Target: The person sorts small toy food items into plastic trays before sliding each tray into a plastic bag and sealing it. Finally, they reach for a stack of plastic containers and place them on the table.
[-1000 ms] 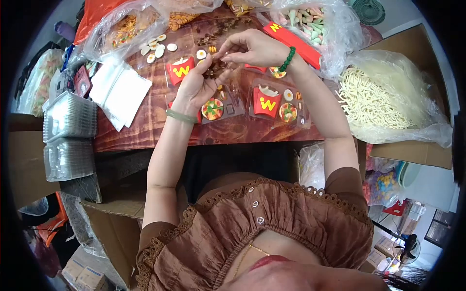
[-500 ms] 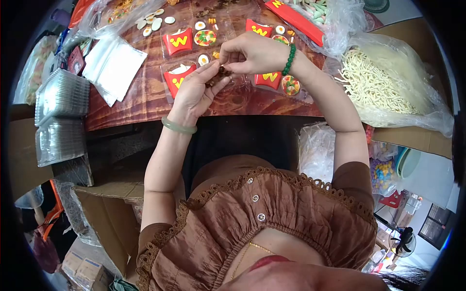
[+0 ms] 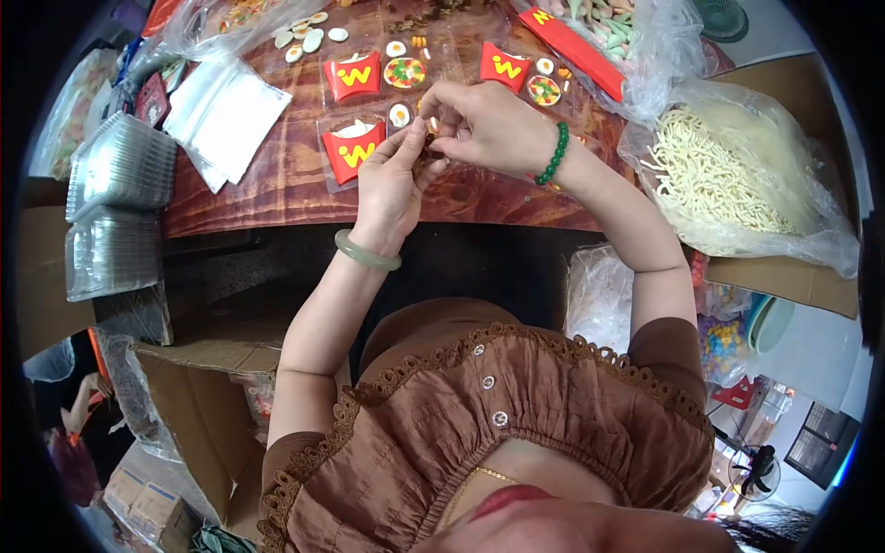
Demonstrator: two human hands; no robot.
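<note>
My left hand point(image 3: 395, 180), wearing a pale green bangle, has its thumb and fingers closed around small dark brown pieces point(image 3: 431, 144), mostly hidden. My right hand point(image 3: 502, 127), with a green bead bracelet, meets it with bent, closed fingers; what they pinch is too small to make out. Just left of the hands lies a red fries packet point(image 3: 354, 149) with a yellow W in a clear tray. A mini fried egg point(image 3: 399, 115) sits beside it. Behind are another red packet point(image 3: 353, 76) and a round colourful piece point(image 3: 405, 73). A similar packet point(image 3: 505, 67) lies beyond my right hand.
Stacked clear plastic trays point(image 3: 120, 166) and white plastic sleeves point(image 3: 226, 120) are on the left. A bag of cream-coloured strips point(image 3: 710, 175) sits in a cardboard box at right. Egg and white oval pieces point(image 3: 313, 40) lie at the back. Another person's arm point(image 3: 85, 396) shows lower left.
The view has shifted, so the tabletop items appear further right. Both hands stay together, and the dark brown pieces are more covered by fingers. My right hand now hides the near right packet.
</note>
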